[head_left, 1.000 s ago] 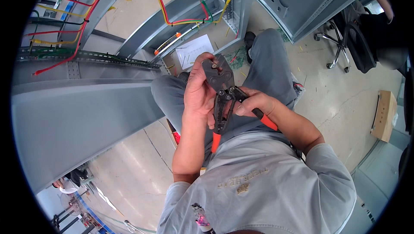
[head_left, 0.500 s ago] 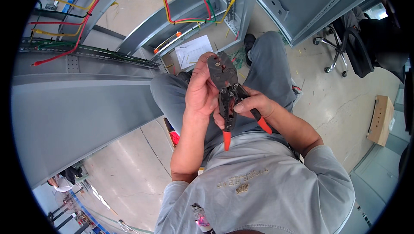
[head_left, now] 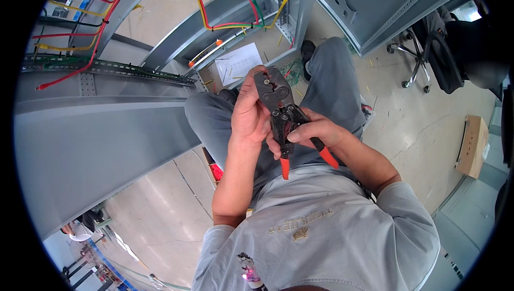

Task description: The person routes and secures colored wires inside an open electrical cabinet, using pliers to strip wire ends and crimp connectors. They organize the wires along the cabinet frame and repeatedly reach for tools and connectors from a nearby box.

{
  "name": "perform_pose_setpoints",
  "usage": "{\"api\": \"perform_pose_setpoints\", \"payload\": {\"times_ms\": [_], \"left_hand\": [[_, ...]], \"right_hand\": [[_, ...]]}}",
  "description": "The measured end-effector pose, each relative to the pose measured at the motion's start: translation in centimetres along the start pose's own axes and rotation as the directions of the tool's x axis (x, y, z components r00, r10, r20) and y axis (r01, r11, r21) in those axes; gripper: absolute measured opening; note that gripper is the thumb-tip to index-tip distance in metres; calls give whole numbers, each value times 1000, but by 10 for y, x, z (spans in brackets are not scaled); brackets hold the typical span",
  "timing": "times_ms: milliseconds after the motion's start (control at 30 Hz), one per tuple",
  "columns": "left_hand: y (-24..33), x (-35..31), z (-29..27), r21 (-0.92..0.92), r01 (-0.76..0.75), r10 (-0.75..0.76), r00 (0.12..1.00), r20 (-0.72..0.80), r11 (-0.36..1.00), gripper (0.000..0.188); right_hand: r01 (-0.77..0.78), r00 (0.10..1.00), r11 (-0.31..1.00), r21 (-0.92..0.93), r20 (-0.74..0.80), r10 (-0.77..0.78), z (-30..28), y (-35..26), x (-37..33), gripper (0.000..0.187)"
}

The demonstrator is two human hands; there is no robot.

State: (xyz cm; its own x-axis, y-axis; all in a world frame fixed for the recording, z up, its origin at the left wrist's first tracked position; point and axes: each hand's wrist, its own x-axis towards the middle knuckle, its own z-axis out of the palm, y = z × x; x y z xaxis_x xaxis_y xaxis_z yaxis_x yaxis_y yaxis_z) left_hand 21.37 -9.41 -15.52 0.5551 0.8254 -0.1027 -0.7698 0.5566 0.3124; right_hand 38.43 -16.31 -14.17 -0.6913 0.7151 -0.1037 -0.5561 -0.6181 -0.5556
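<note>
A black crimping tool [head_left: 276,95] with red-orange handle ends is held over my lap, its jaw end pointing away from me. My left hand [head_left: 247,111] is closed around the side of the tool's head, fingertips near the jaws. Lower down, my right hand [head_left: 319,130] grips the handles, with the thumb lying across the middle of them. The handles stand spread apart. Whether anything sits in the jaws is too small to make out.
Grey metal cabinet frames [head_left: 107,141] stand at the left and ahead, with red, yellow and green wires [head_left: 101,28] fixed to them. A printed sheet [head_left: 239,64] lies beyond my knees. Wire scraps litter the floor. At the right are an office chair [head_left: 439,58] and a wooden box [head_left: 472,146].
The crimping tool has tilted slightly, its head shifting a little left and its left handle end moving up and right. Both hands keep their hold.
</note>
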Motion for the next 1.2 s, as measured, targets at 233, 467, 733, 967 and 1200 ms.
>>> {"api": "perform_pose_setpoints", "payload": {"times_ms": [233,467,733,967,1200], "left_hand": [[2,11,-1,225,-41,52,998,-40,973,33],[67,114,-34,875,-255,537,844,-6,411,45],[82,210,-50,924,-281,348,919,182,259,36],[64,174,-30,810,-308,359,924,130,500,33],[54,172,-35,876,-353,454,872,182,328,33]], "right_hand": [[23,992,998,-64,-121,-31,-8,1,-3,52],[65,928,938,-342,-324,-182,-14,-37,-22,58],[-58,879,755,-653,-392,-272,-12,-106,-4,47],[-260,767,449,-855,-465,-442,-26,-214,27,45],[-528,793,186,-828,-560,-240,-37,-216,73,44]]}}
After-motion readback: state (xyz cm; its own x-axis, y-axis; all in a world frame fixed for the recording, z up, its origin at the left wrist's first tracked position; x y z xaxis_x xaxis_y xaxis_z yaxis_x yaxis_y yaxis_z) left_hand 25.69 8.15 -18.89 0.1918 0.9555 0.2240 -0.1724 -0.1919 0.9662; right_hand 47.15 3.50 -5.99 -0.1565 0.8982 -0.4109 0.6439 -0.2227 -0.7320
